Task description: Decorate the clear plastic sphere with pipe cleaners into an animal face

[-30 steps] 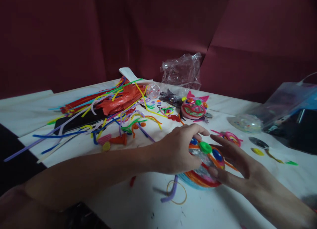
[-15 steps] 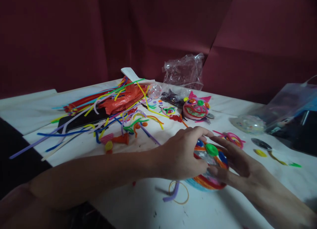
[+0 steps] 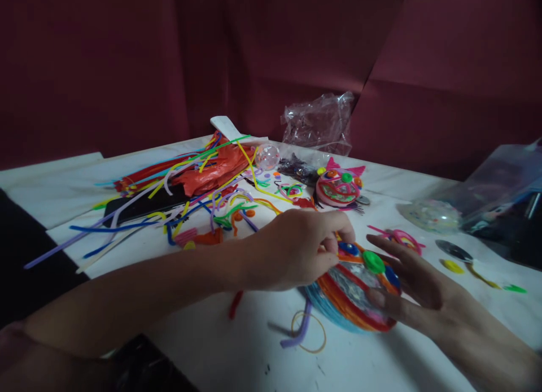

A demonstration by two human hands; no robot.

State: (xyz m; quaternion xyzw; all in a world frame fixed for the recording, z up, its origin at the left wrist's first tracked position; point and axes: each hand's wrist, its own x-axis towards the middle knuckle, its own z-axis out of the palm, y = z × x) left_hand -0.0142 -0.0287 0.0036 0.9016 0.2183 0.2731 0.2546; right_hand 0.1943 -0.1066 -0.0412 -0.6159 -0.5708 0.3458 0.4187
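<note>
A clear ball [image 3: 353, 279] banded with orange, red and light-blue pipe cleaners rests on the white table. A green button and blue buttons form a row on its upper side. My right hand [image 3: 417, 287] holds it from the right, thumb on the front and fingers behind. My left hand [image 3: 302, 248] is closed in a pinch at the ball's upper left, close to a blue button; what lies between the fingertips is hidden. A short red strip [image 3: 235, 304] shows below my left wrist. Near the ball lie a purple pipe cleaner [image 3: 302, 331] and a rubber band [image 3: 325, 338].
Farther back stands a pink ball with ears [image 3: 339, 187]. Pipe cleaners and a red plastic bag [image 3: 212, 174] spread across the left, over a black flat object [image 3: 139, 207]. Clear balls [image 3: 267, 156], a crumpled clear bag [image 3: 317, 123] and a dark disc [image 3: 453, 249] lie around.
My left hand has drawn back left from the ball's front and its fingers have curled into a pinch. More of the ball's front shows. My right hand stays on the ball.
</note>
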